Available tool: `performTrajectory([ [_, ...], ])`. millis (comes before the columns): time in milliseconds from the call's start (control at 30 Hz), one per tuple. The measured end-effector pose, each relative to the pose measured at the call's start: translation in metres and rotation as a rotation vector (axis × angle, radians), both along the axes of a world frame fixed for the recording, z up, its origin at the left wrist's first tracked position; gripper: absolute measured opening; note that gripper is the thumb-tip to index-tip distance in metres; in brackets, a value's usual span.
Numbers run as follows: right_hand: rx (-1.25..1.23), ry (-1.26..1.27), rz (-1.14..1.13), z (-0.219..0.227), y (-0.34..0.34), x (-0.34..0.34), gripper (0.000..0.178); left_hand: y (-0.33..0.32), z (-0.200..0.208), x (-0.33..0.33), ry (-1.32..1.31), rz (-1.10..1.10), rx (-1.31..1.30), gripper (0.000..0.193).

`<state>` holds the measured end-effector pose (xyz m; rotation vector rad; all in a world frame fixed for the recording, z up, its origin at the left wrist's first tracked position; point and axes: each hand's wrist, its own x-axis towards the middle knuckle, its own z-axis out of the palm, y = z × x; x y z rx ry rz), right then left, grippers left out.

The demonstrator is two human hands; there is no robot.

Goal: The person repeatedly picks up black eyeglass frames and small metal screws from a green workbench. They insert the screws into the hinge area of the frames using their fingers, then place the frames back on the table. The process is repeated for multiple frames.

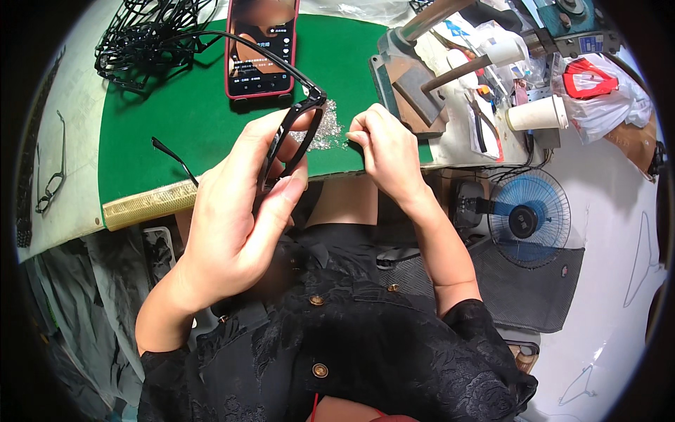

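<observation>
Near middle of frame, left hand (232, 200) grips black glasses (309, 105). Just right, right hand (388, 151) has fingers (360, 135) pinched together by shiny bits (325, 130); cannot tell if holding one. Looks like picking-up step; next move likely needs glasses steady, careful aim.

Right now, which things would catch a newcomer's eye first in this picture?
First, the black glasses frame raised in the left hand, near the middle. Next, the bright green mat, with tiny shiny pieces scattered on it beside the right hand. Then the pile of black frames, tangled at upper left.
</observation>
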<state>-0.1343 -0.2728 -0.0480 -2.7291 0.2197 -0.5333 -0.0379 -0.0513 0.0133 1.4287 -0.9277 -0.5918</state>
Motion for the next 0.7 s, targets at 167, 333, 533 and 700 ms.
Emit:
performTrajectory([
  [167,-0.070,-0.011,0.015,-0.001,0.001,0.002,0.014,-0.002,-0.001,-0.001,-0.029,-0.007,-0.011,0.049],
  [333,-0.092,-0.016,0.026,-0.002,0.003,0.002,0.014,-0.002,-0.004,-0.002,-0.034,0.001,-0.015,0.049],
  [533,-0.141,-0.002,0.014,-0.002,0.006,0.002,0.012,-0.002,-0.004,-0.003,-0.041,-0.037,-0.022,0.048],
  [700,0.138,-0.072,0.002,0.004,-0.007,0.002,0.008,-0.007,0.013,-0.008,-0.030,-0.108,-0.001,0.048],
])
